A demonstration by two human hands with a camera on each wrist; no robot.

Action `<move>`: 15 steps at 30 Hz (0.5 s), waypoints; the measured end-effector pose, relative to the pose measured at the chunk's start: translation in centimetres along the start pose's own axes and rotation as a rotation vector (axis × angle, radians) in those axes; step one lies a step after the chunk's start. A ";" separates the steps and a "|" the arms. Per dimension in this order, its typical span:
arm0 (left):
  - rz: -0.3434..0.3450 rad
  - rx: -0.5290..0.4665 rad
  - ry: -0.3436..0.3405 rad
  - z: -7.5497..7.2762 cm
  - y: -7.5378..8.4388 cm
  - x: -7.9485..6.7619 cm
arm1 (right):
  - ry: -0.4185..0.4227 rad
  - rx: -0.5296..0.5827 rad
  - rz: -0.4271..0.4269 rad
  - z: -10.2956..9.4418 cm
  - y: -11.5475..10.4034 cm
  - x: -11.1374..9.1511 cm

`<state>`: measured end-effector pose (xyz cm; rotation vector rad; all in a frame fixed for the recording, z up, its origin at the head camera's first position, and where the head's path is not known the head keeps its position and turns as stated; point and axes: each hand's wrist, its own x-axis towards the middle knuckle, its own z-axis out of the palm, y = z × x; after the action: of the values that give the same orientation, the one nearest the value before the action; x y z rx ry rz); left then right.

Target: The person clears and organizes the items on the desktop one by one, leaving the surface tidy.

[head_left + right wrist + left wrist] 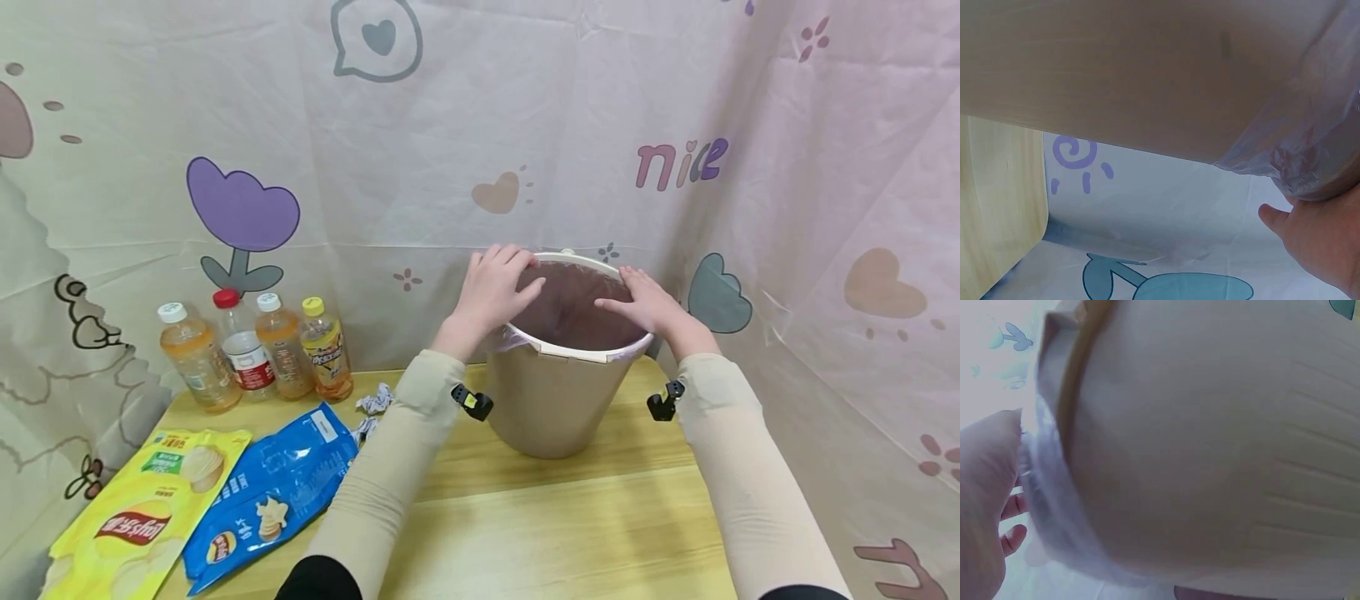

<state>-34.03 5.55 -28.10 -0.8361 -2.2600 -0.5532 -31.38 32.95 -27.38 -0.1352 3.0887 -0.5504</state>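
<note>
A beige trash bin [551, 400] with a white rim stands on the table, tilted a little in the head view. A thin purple-tinted liner bag [573, 308] covers its inside and folds out over the rim. My left hand [491, 292] rests on the left side of the rim, fingers reaching along it and thumb over the opening. On the right side of the rim lies my right hand [651, 307], its thumb pointing inward. The wrist views show the bag's folded edge [1054, 481] beside my left hand and the loose film [1310, 137] against my right.
Several bottles with orange or clear contents, among them a red-capped bottle [243, 350], stand at the back left. A yellow chip bag [150, 508] and a blue chip bag [277, 492] lie in front. Crumpled paper [375, 400] sits by my left forearm. A printed curtain [420, 150] surrounds the table [570, 525].
</note>
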 end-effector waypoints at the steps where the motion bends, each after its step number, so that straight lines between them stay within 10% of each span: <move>1: 0.004 0.005 -0.001 -0.2 -0.1 -0.4 | -0.001 0.000 0.000 0.0 0.0 0.0; 15: 0.040 -0.035 0.151 -3.7 -0.7 -5.4 | -0.005 0.010 0.000 0.0 0.0 0.0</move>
<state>-29.84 0.70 -29.43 -0.8270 -2.0978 -0.6176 -31.37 32.95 -27.37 -0.1366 3.0811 -0.5643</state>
